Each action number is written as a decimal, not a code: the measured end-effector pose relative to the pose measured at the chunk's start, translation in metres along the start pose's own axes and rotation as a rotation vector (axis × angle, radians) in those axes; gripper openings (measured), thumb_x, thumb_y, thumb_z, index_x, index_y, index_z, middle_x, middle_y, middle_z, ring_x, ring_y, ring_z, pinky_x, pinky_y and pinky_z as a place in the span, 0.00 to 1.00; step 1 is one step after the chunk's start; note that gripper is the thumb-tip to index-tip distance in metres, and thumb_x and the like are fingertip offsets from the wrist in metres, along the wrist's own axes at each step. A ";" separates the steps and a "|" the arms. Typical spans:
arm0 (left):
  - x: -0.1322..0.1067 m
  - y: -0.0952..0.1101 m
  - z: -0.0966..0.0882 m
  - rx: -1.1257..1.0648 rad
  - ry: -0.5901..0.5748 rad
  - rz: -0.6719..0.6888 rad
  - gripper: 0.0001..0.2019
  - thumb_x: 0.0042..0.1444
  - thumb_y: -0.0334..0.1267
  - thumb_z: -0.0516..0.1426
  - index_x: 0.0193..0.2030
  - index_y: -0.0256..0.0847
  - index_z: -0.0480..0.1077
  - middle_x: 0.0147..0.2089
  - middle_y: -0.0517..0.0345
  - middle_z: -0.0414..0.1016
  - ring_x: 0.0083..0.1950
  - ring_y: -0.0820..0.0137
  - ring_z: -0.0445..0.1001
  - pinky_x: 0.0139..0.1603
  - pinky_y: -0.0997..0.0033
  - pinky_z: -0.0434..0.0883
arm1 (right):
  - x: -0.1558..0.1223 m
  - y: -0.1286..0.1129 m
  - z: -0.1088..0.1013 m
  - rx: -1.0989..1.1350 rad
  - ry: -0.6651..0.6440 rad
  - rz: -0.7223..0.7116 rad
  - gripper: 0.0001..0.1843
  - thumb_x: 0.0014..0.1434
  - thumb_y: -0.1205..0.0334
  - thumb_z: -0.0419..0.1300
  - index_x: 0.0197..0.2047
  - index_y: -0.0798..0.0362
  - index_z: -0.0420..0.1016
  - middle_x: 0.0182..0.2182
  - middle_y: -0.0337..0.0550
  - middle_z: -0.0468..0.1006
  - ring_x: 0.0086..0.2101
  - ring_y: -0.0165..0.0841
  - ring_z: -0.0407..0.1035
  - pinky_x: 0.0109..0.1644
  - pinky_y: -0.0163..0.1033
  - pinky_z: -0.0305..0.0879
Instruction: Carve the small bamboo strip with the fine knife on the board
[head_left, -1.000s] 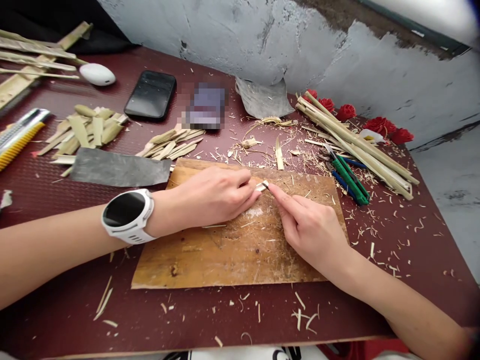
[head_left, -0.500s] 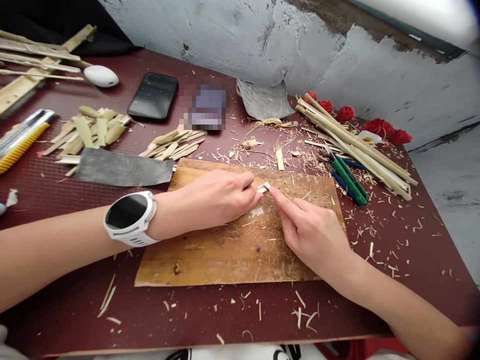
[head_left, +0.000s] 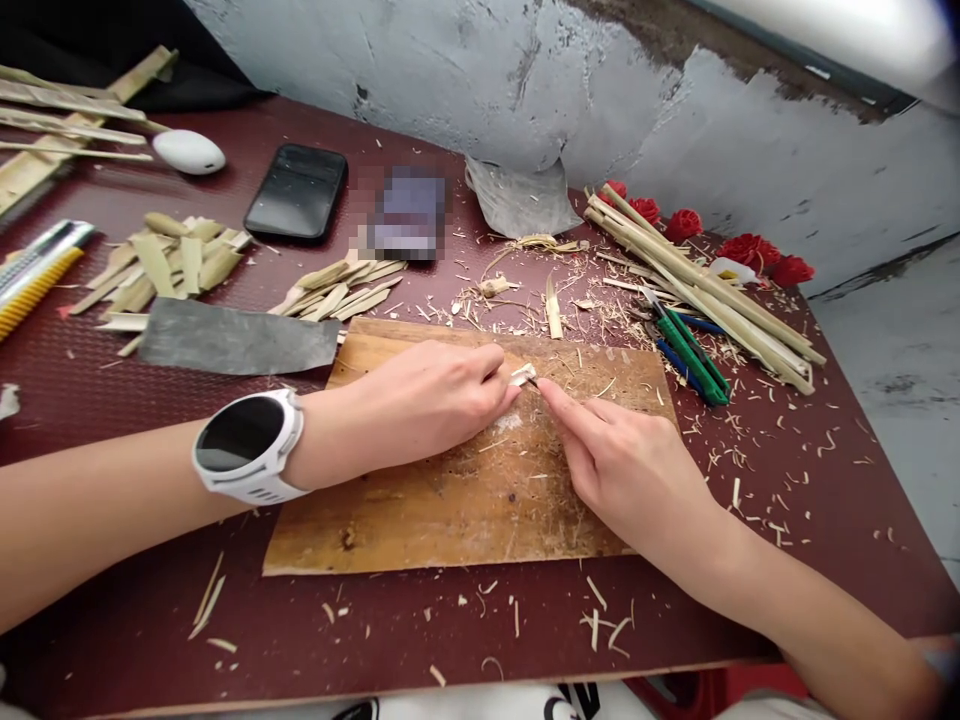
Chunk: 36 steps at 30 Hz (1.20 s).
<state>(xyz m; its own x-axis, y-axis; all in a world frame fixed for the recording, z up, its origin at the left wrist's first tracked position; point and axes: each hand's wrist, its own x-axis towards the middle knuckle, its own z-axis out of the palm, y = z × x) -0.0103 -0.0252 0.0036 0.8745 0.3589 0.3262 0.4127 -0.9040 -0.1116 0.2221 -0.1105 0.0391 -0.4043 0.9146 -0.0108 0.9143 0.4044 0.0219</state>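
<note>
My left hand (head_left: pixel 427 400), with a white watch (head_left: pixel 247 447) on its wrist, rests on a wooden board (head_left: pixel 450 500) and pinches a small pale bamboo piece (head_left: pixel 522 375) at its fingertips. My right hand (head_left: pixel 630 465) lies on the board too, fingers curled, its forefinger stretched to touch the same piece from the right. What the curled fingers enclose, if anything, is hidden.
A grey cleaver blade (head_left: pixel 232 343) lies left of the board. Cut bamboo slips (head_left: pixel 169 262) are heaped behind it, beside a black phone (head_left: pixel 298 193) and a yellow utility knife (head_left: pixel 34 275). Long bamboo sticks (head_left: pixel 697 285), green cutters (head_left: pixel 694 355) and red paper flowers (head_left: pixel 757 255) lie at right. Shavings litter the table.
Both hands stay at the small piece; only slight shifts of the fingertips and the camera.
</note>
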 end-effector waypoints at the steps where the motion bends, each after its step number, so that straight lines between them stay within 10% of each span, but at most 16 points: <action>1: 0.000 0.000 0.000 0.001 0.004 -0.002 0.10 0.73 0.33 0.54 0.39 0.38 0.72 0.33 0.57 0.70 0.27 0.69 0.65 0.26 0.64 0.57 | -0.001 0.000 -0.001 -0.002 -0.011 0.000 0.29 0.69 0.69 0.53 0.71 0.52 0.73 0.32 0.44 0.83 0.27 0.32 0.72 0.29 0.38 0.58; 21: -0.001 -0.001 0.006 -0.103 0.125 -0.080 0.16 0.75 0.36 0.54 0.34 0.38 0.73 0.32 0.56 0.72 0.29 0.68 0.67 0.31 0.64 0.61 | 0.003 0.006 0.016 0.195 0.190 -0.027 0.24 0.75 0.68 0.52 0.69 0.55 0.75 0.39 0.47 0.87 0.33 0.34 0.79 0.37 0.38 0.71; 36: 0.004 0.000 0.006 -0.275 0.102 -0.174 0.17 0.76 0.39 0.52 0.33 0.38 0.71 0.31 0.58 0.75 0.30 0.70 0.70 0.34 0.67 0.63 | -0.004 0.004 0.019 0.108 0.264 -0.050 0.25 0.74 0.69 0.50 0.69 0.57 0.75 0.35 0.45 0.85 0.28 0.31 0.75 0.28 0.38 0.62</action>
<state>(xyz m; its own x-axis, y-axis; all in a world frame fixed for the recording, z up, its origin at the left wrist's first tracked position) -0.0058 -0.0222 -0.0010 0.7613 0.5004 0.4122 0.4569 -0.8652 0.2065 0.2279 -0.1120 0.0206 -0.4280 0.8681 0.2514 0.8849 0.4590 -0.0787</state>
